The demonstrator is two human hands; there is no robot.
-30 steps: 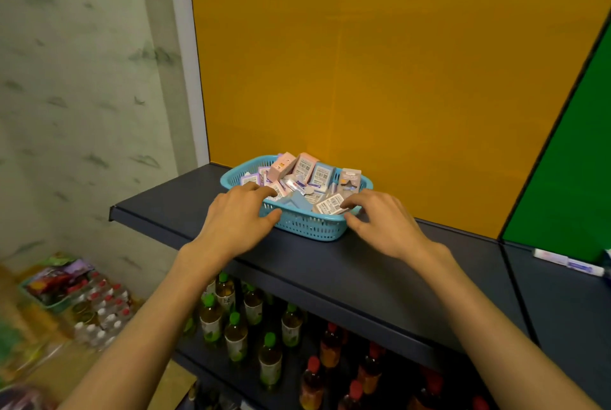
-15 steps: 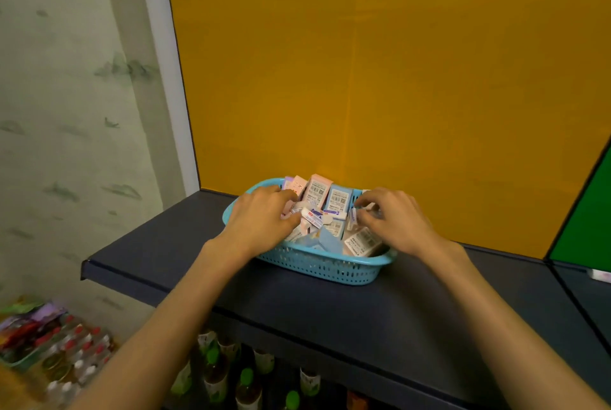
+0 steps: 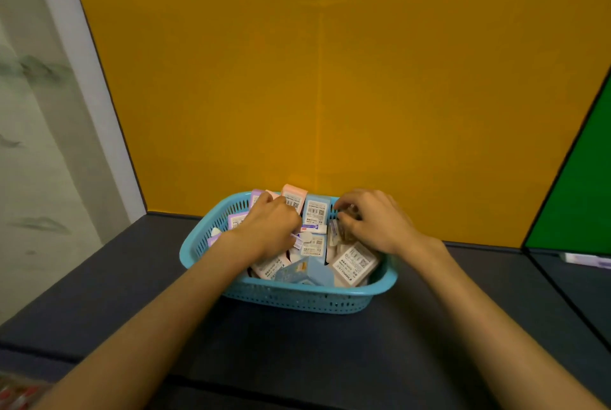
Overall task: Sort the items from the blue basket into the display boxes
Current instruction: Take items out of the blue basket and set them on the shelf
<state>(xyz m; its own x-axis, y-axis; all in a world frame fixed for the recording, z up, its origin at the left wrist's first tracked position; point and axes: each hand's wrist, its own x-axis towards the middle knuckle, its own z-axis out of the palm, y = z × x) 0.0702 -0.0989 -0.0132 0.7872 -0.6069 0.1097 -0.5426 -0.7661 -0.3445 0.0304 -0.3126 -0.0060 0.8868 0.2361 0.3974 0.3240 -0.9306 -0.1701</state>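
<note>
The blue basket point(image 3: 291, 294) sits on the dark shelf point(image 3: 132, 294), close to the orange back panel point(image 3: 330, 79), and it is heaped with small boxes point(image 3: 353, 264) in pink, pale blue, lilac and white. Both hands are down among them. The left hand point(image 3: 269, 228) has its fingers curled into the pile, and the right hand point(image 3: 373, 221) bends its fingers over boxes at the far right corner; whether either one actually grips a box, I cannot tell from here. A green panel point(image 3: 582, 194) stands to the right.
</note>
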